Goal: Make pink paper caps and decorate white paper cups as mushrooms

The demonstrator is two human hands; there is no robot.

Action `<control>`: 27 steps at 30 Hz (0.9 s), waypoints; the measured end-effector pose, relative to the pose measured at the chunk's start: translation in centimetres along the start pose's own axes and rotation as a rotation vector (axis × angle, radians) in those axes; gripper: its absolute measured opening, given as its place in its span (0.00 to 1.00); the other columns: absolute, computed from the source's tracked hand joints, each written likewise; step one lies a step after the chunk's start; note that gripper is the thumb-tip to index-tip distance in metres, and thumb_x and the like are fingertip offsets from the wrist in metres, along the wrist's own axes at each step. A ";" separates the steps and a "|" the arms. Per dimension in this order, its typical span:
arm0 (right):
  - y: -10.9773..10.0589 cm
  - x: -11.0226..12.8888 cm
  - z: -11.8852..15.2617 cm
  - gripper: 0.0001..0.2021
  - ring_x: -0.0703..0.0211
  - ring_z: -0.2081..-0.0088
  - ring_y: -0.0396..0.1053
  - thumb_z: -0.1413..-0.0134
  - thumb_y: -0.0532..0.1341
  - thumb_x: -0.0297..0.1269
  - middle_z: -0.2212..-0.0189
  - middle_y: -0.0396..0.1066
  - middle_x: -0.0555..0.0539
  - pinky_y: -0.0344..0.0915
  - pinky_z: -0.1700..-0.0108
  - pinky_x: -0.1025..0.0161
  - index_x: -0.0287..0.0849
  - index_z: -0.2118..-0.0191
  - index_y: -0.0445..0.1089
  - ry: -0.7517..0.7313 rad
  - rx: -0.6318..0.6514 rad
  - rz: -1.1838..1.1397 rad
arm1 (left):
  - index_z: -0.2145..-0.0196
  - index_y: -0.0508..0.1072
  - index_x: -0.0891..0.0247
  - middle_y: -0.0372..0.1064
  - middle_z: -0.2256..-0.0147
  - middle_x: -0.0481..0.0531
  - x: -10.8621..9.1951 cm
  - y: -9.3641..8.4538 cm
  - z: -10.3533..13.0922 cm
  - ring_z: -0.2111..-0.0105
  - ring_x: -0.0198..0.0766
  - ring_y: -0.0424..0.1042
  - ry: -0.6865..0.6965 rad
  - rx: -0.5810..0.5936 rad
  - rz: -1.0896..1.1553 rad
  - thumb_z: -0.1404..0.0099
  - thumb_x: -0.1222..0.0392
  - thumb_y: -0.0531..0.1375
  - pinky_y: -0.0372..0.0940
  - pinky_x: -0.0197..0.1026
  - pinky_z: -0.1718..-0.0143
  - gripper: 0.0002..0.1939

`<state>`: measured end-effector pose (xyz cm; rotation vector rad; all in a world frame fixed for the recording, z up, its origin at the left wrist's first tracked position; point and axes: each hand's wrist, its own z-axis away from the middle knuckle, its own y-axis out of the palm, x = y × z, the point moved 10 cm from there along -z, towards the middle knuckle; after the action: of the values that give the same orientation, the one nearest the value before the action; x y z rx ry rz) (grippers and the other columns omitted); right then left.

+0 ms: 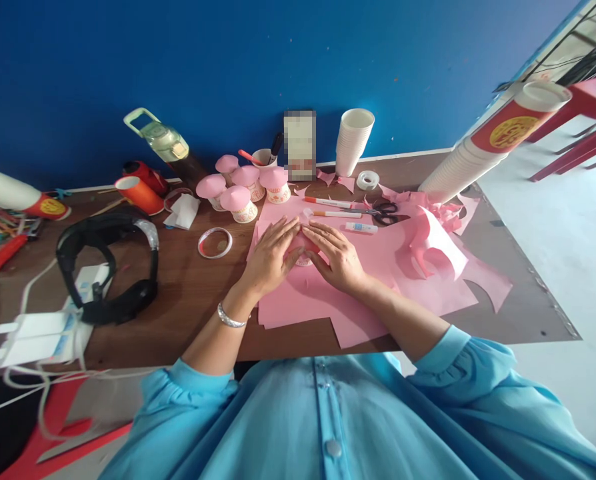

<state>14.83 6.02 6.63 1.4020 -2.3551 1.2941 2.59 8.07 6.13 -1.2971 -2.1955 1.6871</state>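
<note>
Cupping a pink cone (pixel 307 247) between them, left hand (pixel 277 253) and right hand (pixel 339 255) were open, fingers extended, fingertips close together over it. Cone sat on a small cup (pixel 304 263), above pink paper (pixel 298 300) on the worktop (pixel 178 273). Coned cups (pixel 243 212) stood far left; scissors (pixel 385 213) lay far right.

Five pink-topped paper cups (pixel 247 193) are seen upper left of centre; two orange-and-white markers (pixel 328 201), one white tube (pixel 361 228) and one pair of scissors (pixel 384 213), right of centre.
</note>
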 end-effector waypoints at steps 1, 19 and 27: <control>-0.1 0.1 0.0 0.21 0.45 0.36 0.70 0.30 0.57 0.38 0.41 0.75 0.38 0.70 0.36 0.43 0.42 0.35 0.68 -0.008 -0.010 -0.001 | 0.30 0.61 0.61 0.62 0.32 0.62 -0.1 -0.1 0.0 0.29 0.51 0.58 0.002 -0.008 0.010 0.23 0.49 0.53 0.58 0.60 0.29 0.28; -0.4 -0.4 0.0 0.21 0.46 0.36 0.70 0.30 0.56 0.40 0.42 0.76 0.40 0.70 0.36 0.44 0.43 0.36 0.70 0.027 0.028 0.006 | 0.29 0.59 0.60 0.60 0.31 0.62 0.3 -0.2 0.2 0.28 0.49 0.57 -0.022 -0.006 0.119 0.23 0.46 0.53 0.57 0.58 0.29 0.30; -0.4 -0.2 0.0 0.20 0.45 0.36 0.70 0.30 0.57 0.40 0.42 0.76 0.39 0.70 0.36 0.45 0.40 0.37 0.71 -0.022 0.026 0.023 | 0.33 0.66 0.60 0.64 0.33 0.61 0.9 -0.2 0.3 0.29 0.48 0.59 -0.035 -0.013 0.159 0.24 0.47 0.55 0.59 0.57 0.30 0.27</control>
<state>15.25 6.13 6.79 1.4080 -2.3838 1.3270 1.75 8.39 5.77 -1.4928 -2.1780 1.7644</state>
